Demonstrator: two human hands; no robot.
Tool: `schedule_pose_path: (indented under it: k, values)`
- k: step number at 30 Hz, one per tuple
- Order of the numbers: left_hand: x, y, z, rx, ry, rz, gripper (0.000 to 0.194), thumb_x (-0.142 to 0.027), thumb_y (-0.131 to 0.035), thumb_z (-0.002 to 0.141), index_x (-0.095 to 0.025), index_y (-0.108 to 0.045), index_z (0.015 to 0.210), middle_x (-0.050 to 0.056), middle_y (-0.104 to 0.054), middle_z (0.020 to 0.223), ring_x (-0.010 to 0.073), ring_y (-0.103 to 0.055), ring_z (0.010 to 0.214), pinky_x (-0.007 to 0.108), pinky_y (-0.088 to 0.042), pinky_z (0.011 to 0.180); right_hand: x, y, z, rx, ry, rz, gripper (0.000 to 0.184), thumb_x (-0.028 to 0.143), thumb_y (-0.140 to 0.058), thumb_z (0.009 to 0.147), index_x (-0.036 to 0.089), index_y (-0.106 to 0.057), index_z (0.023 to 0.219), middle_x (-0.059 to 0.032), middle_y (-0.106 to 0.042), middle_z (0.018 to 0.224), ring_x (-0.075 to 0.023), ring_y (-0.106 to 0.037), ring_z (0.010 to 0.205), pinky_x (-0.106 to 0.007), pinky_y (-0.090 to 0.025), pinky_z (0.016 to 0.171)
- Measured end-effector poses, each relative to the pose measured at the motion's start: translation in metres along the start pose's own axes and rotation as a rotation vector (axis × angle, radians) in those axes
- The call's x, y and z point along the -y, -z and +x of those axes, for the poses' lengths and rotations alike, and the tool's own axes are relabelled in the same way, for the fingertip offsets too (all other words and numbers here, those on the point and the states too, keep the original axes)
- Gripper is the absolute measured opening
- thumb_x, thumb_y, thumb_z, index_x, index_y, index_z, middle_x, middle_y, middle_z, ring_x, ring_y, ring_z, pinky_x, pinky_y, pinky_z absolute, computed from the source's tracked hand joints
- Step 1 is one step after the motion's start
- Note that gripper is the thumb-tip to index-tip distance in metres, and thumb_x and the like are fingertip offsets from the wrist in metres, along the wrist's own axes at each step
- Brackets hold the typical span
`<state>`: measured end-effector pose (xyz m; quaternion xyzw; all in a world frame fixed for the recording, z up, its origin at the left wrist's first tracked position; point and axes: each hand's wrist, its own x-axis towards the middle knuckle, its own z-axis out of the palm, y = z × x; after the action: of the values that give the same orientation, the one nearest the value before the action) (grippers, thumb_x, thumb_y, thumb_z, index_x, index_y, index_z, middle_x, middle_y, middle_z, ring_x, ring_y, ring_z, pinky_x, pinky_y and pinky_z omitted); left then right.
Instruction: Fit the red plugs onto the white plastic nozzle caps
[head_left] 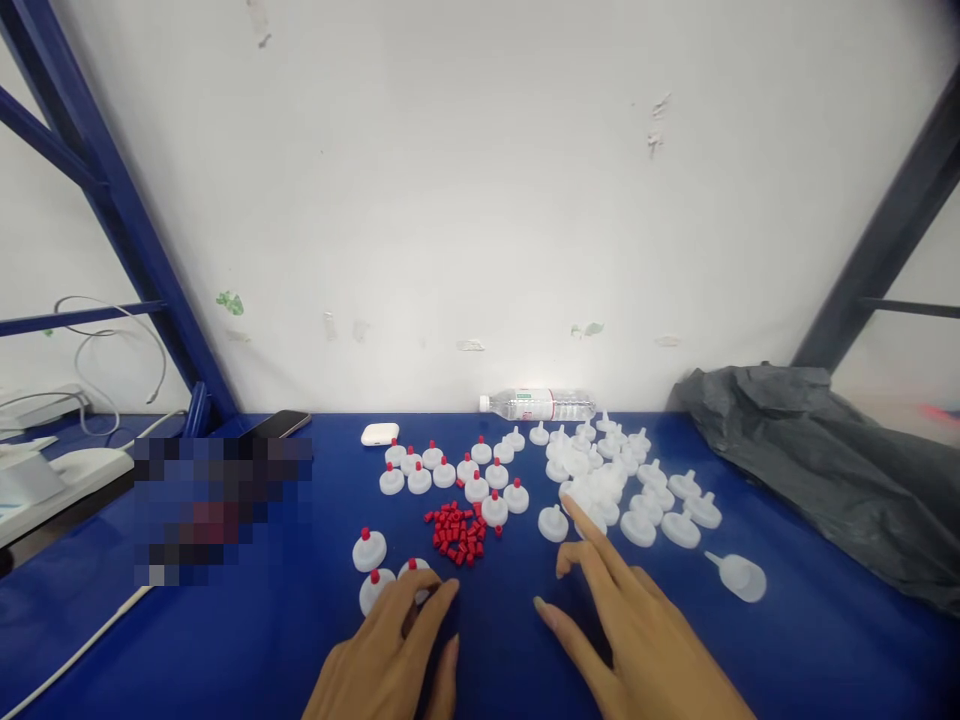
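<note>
Your left hand (386,640) is at the near side of the counter (510,640), left of its middle, with its fingers bent over a red-tipped disc (412,568); the disc is partly hidden, so you cannot tell from here whether your fingers are clamped on it. Your right hand (637,620) is open, thumb apart from the fingers, its index finger stretched to the near edge of the pile of plain white discs (592,480), which have bare spouts and lie right of the counter's middle. You cannot tell whether that fingertip touches one.

Between your hands and farther back, small red caps (457,532) lie in a loose heap. Behind and beside them stand more red-tipped white discs (444,472), and two others (369,550) are just beyond your left hand. To the right of your right hand, one spouted piece (741,578) lies on its side.

Along the counter's back edge, by the wall (450,200), a clear bottle (540,404) lies flat, cap to the left. A white case (380,434) and a phone (281,425) sit toward the back left, and dark plastic sheeting (795,460) is heaped at the back right
</note>
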<state>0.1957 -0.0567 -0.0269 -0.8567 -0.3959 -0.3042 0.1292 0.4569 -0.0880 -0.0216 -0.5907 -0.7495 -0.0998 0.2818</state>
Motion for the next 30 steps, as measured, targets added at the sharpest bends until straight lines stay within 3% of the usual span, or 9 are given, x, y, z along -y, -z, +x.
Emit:
schedule_pose_path:
  k: [5,10,13,17,20,24,28,30]
  values:
    - [0.004,-0.006,-0.005,0.012,0.063,0.101,0.04,-0.03,-0.056,0.094,-0.024,-0.059,0.134,0.01,-0.067,0.133,0.0239,-0.073,0.108,0.028,-0.066,0.075,0.001,0.0,0.0,0.015,0.094,-0.035,0.02,0.035,-0.051,0.098,0.024,-0.06,0.113,-0.0078,-0.07,0.126,-0.0237,-0.075,0.09,-0.035,-0.062,0.073]
    - [0.004,-0.007,-0.004,0.037,0.106,0.146,0.04,-0.031,-0.055,0.094,-0.02,-0.062,0.132,0.012,-0.065,0.135,0.0282,-0.07,0.113,0.029,-0.066,0.068,0.005,0.003,-0.003,0.072,0.147,0.014,0.021,0.028,-0.053,0.098,0.028,-0.06,0.117,-0.0036,-0.07,0.12,-0.021,-0.075,0.093,-0.031,-0.063,0.076]
    - [0.002,-0.005,-0.002,0.076,0.11,0.161,0.045,-0.032,-0.053,0.095,-0.018,-0.06,0.137,0.014,-0.061,0.142,0.0299,-0.068,0.118,0.027,-0.066,0.064,0.007,0.004,-0.004,0.09,0.14,0.015,0.022,0.031,-0.056,0.096,0.03,-0.063,0.117,-0.0044,-0.067,0.127,-0.0211,-0.075,0.093,-0.032,-0.064,0.076]
    - [0.003,-0.002,0.001,0.13,0.127,0.149,0.049,-0.034,-0.051,0.097,-0.019,-0.055,0.143,0.014,-0.055,0.149,0.0302,-0.063,0.125,0.029,-0.066,0.068,0.009,0.007,-0.001,0.068,0.168,-0.053,0.043,0.04,-0.058,0.096,0.033,-0.057,0.139,-0.0094,-0.057,0.146,-0.0255,-0.075,0.098,-0.04,-0.064,0.081]
    - [0.005,-0.003,0.002,0.141,0.158,0.149,0.048,-0.033,-0.047,0.099,-0.02,-0.052,0.145,0.013,-0.057,0.147,0.0288,-0.063,0.126,0.031,-0.065,0.075,0.008,0.009,0.002,0.085,0.237,-0.074,0.049,0.042,-0.058,0.097,0.028,-0.055,0.144,-0.0112,-0.059,0.144,-0.0271,-0.075,0.099,-0.041,-0.064,0.081]
    - [0.007,-0.006,0.01,0.203,0.204,0.21,0.05,-0.02,-0.041,0.1,-0.021,-0.046,0.149,0.014,-0.058,0.143,0.0247,-0.069,0.114,0.025,-0.063,0.07,0.008,0.008,0.002,0.103,0.253,-0.085,0.048,0.04,-0.06,0.096,0.025,-0.057,0.141,-0.0092,-0.065,0.137,-0.0263,-0.075,0.099,-0.037,-0.064,0.08]
    - [0.007,-0.007,0.029,0.433,0.305,0.276,0.063,0.001,-0.033,0.091,-0.019,-0.044,0.15,0.014,-0.061,0.129,0.0168,-0.072,0.086,0.022,-0.058,0.06,0.007,0.007,0.0,0.132,0.225,-0.069,0.049,0.038,-0.061,0.095,0.03,-0.054,0.143,-0.0069,-0.068,0.13,-0.0236,-0.074,0.096,-0.033,-0.064,0.077]
    - [0.007,-0.009,0.04,0.517,0.334,0.311,0.068,0.006,-0.031,0.089,-0.018,-0.043,0.151,0.014,-0.06,0.123,0.0174,-0.07,0.083,0.023,-0.056,0.058,0.007,0.007,0.0,0.152,0.214,-0.054,0.047,0.036,-0.061,0.096,0.031,-0.055,0.142,-0.0065,-0.067,0.126,-0.0223,-0.074,0.092,-0.032,-0.063,0.076]
